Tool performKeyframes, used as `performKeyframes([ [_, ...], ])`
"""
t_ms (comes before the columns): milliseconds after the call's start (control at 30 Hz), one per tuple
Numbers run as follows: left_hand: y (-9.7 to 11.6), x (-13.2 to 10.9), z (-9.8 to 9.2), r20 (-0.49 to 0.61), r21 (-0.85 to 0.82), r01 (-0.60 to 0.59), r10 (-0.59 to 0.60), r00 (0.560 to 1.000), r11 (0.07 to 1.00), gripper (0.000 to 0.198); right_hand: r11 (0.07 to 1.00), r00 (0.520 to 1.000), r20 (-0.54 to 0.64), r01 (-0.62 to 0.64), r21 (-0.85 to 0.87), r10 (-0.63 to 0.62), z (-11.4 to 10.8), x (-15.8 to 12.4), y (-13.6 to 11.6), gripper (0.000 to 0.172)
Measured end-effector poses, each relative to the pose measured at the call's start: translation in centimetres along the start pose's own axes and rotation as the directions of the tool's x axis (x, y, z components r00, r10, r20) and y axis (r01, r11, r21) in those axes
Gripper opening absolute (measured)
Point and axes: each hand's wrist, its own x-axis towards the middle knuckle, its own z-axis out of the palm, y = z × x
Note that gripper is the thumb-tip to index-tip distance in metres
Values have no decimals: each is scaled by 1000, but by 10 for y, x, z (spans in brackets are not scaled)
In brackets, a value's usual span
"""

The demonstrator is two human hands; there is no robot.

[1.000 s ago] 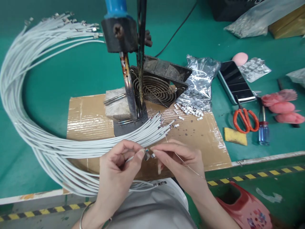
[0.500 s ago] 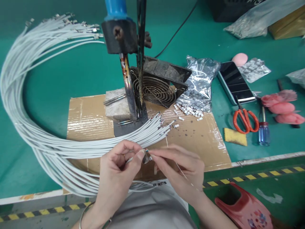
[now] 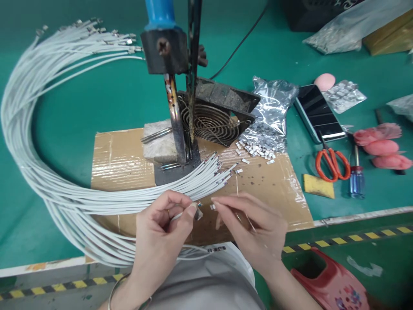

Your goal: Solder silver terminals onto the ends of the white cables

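Note:
Pinched between thumb and forefinger of my left hand (image 3: 169, 228) is a white cable's end, its small coloured wires (image 3: 199, 205) sticking out to the right. My right hand (image 3: 254, 228) is closed just right of it, with a small white-and-metal connector (image 3: 213, 207) at its fingertips and a thin strand of wire (image 3: 237, 185) running through the fingers. A gap separates the connector from the wires. Behind both hands lies a bundle of white cables (image 3: 129, 198) with stripped ends. Small loose connectors (image 3: 258, 150) are piled on the cardboard (image 3: 280, 189).
A soldering iron (image 3: 174, 112) in a stand rises at the centre, beside a black fan (image 3: 219, 116). To the right are a plastic bag (image 3: 274, 103), phone (image 3: 319, 113), orange-handled scissors (image 3: 333, 164), screwdriver (image 3: 357, 181) and yellow sponge (image 3: 318, 185). A red stool (image 3: 335, 284) stands below the table edge.
My right hand has moved right, away from my left hand, taking the connector and the strand along. My left hand has barely moved.

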Motion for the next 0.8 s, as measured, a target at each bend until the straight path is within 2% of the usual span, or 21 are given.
performKeyframes([
  [100,2,-3,2,-8,6,-23,23,1000,1000,8,967,980,-23,-193,167,200,3,0,-1,23],
  [200,3,-5,4,3,-37,-45,45,999,998,8,934,967,-5,-243,263,254,7,2,-2,21],
  [367,3,-5,5,3,-33,-71,71,997,997,8,924,969,50,-246,292,242,8,10,-6,21],
  [800,3,-4,6,-6,9,-85,85,996,996,9,981,991,77,-122,150,111,5,7,-5,21],
])
